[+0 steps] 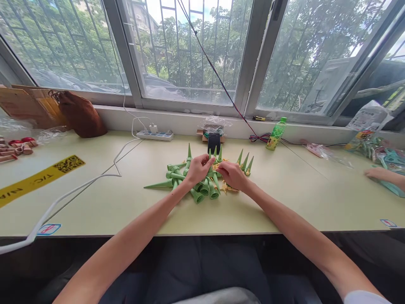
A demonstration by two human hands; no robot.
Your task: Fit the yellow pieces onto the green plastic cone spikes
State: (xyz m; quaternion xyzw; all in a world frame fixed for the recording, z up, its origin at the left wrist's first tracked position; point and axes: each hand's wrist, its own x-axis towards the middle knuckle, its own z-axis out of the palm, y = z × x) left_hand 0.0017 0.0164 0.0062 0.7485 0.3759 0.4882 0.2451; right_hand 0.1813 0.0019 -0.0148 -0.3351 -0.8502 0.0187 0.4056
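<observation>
My left hand [200,168] is closed around a green plastic plant-watering spike [216,179], mostly hidden by the fingers. Close beside it, my right hand [233,174] pinches a small yellow plastic piece [215,167] against the spike; how far the two are joined is too small to tell. Loose green spikes [196,196] lie in a pile under and left of my left hand, several with their open threaded ends toward me. More yellow pieces [230,188] lie under my right hand. Beyond it stand several upright green spikes [250,164] with yellow parts at their bases.
Behind the pile are a small cardboard box [202,134] and a dark phone [214,143]. A green drink bottle [276,134], a power strip [155,135] and a brown bag [81,114] line the window side. A white cable [118,162] crosses the left. Another person's hand [378,173] is far right.
</observation>
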